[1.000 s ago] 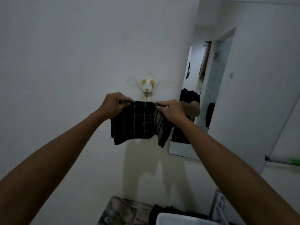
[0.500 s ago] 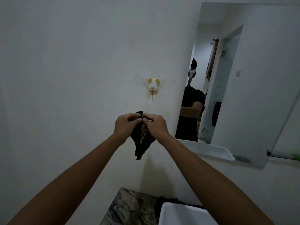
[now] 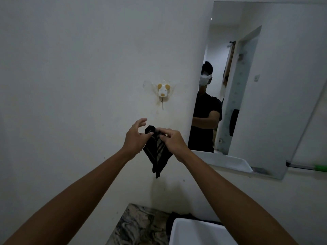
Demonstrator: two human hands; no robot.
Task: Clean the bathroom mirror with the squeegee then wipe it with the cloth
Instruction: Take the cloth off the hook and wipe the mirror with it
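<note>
One marbled desk [image 3: 139,225] lies below the left grip [image 3: 135,138], with a dark bundle on it beside one white sink [image 3: 194,232]; what the sink holds is out of sight. The left grip has its fingers spread and loosely bent, thumb side just touching one dark plaid cloth [image 3: 157,156], which hangs folded to a point between the two grips, in front of the wall. One animal-shaped wall hook [image 3: 163,92] sits above both grips, apart from the cloth. The right grip [image 3: 174,140] pinches the cloth's upper edge with curled fingers. One mirror [image 3: 283,85] hangs up and to the right of the right grip, reflecting a person in a dark shirt. A green-tipped bar [image 3: 307,167] lies at the far right, well apart from both grips.
</note>
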